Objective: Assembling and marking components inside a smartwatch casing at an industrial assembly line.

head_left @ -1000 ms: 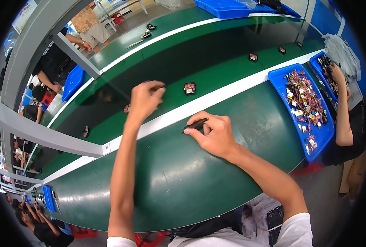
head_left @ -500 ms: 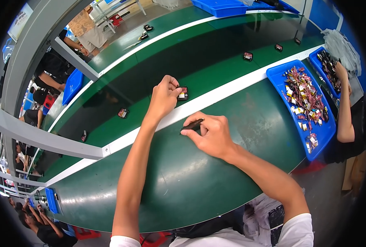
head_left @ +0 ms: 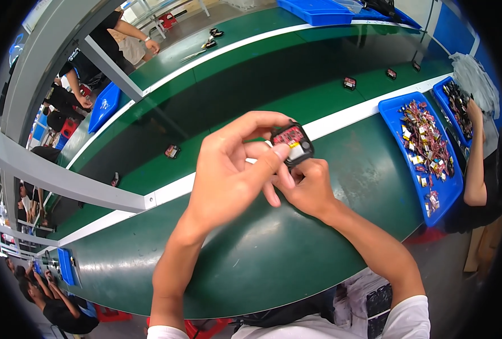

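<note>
My left hand (head_left: 228, 175) pinches a small black rectangular casing (head_left: 306, 153) between thumb and fingers, raised above the near green work surface. A red part with a yellow-and-white label shows in the casing's open face. My right hand (head_left: 313, 195) is closed just below and behind the casing, its fingers curled. The slim black hand tool seen in it earlier is now hidden behind my left fingers and the casing. Similar casings lie on the belt (head_left: 228, 96) beyond: one (head_left: 172, 151) to the left, several at the far right, such as this casing (head_left: 349, 83).
At right a blue tray (head_left: 395, 141) holds many small red parts with yellow and white labels. Beside it, a co-worker's arm (head_left: 477, 158) reaches into another blue tray (head_left: 443, 90) of black pieces. A grey metal frame (head_left: 64, 175) crosses the left side. Other people work at left.
My left hand has picked a casing up off the belt and brought it back toward my right hand. The black tool in my right hand has become hidden. The view has shifted slightly.
</note>
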`<state>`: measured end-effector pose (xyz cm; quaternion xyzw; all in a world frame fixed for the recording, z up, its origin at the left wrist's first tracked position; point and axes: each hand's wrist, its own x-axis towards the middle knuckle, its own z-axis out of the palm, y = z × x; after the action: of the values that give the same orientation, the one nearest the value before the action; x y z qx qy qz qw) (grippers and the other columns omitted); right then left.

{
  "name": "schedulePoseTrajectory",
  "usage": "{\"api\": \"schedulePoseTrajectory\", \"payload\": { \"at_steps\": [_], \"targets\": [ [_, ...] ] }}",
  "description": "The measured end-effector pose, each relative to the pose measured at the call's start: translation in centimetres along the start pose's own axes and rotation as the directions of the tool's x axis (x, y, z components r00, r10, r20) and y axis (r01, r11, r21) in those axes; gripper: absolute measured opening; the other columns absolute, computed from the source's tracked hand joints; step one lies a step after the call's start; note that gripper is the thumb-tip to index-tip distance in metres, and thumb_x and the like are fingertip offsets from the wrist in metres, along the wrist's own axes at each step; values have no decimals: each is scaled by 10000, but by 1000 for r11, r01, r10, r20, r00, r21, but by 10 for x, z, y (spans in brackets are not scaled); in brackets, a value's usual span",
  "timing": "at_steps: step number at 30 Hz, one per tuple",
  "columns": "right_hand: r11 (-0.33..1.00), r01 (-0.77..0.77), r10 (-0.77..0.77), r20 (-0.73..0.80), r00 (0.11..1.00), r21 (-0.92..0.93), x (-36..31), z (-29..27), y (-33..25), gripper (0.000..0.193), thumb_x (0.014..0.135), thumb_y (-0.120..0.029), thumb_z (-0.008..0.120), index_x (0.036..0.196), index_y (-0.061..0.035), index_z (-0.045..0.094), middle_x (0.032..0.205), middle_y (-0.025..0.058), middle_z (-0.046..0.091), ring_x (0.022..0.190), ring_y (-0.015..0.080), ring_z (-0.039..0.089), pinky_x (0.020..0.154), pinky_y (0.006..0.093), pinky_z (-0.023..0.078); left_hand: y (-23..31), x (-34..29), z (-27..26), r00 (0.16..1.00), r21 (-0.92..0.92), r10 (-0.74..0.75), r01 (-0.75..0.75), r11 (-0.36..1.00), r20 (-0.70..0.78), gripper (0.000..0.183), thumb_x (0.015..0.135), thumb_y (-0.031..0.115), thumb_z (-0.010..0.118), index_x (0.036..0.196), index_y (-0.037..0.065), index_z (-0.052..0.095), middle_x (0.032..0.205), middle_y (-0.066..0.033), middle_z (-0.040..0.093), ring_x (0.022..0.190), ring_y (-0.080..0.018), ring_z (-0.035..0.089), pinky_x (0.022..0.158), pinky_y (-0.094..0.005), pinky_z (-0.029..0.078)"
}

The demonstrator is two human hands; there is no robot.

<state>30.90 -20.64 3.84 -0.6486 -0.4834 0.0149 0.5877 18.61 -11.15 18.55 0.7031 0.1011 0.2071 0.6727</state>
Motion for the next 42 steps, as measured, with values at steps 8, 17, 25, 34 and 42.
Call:
{"api": "schedulePoseTrajectory", "payload": {
  "at_steps": [8,17,25,34,42],
  "targets": [
    [979,34,-31,-18,999,202,4,3,2,94,792,-111,804,830,-86,722,629,60,670,535,238,650,495,364,489,9,-14,15,999,24,46,-46,999,20,311,947,-100,589,1247,-170,545,1188,-278,651,759,-266,759,462,-286,616],
    [970,5,-19,54,998,244,2,4,12,313,781,-111,817,1082,-100,732,807,73,757,667,297,724,571,374,554,17,-22,22,994,64,94,-98,993,60,311,931,-132,570,1239,-176,550,1206,-284,646,777,-265,756,467,-276,615],
    [934,-120,72,152,986,336,-3,3,9,227,770,-127,830,951,-81,702,787,61,741,666,289,721,573,369,549,23,-27,24,989,110,126,-133,985,72,305,917,-148,565,1221,-178,554,1227,-295,648,767,-264,754,465,-273,609],
    [966,-115,71,188,980,234,-3,-1,15,211,753,-147,828,900,-86,689,726,87,711,601,298,682,547,366,522,23,-29,25,986,113,139,-149,982,95,308,910,-160,558,1216,-194,542,1137,-297,668,751,-273,756,457,-273,604],
    [984,-19,1,104,995,179,-3,3,15,203,746,-136,826,896,-87,697,659,80,667,548,256,646,518,356,491,28,-28,28,999,-9,34,-34,999,39,455,916,-106,555,1361,-164,482,1125,-273,657,705,-267,749,436,-274,596]
  ]
}}
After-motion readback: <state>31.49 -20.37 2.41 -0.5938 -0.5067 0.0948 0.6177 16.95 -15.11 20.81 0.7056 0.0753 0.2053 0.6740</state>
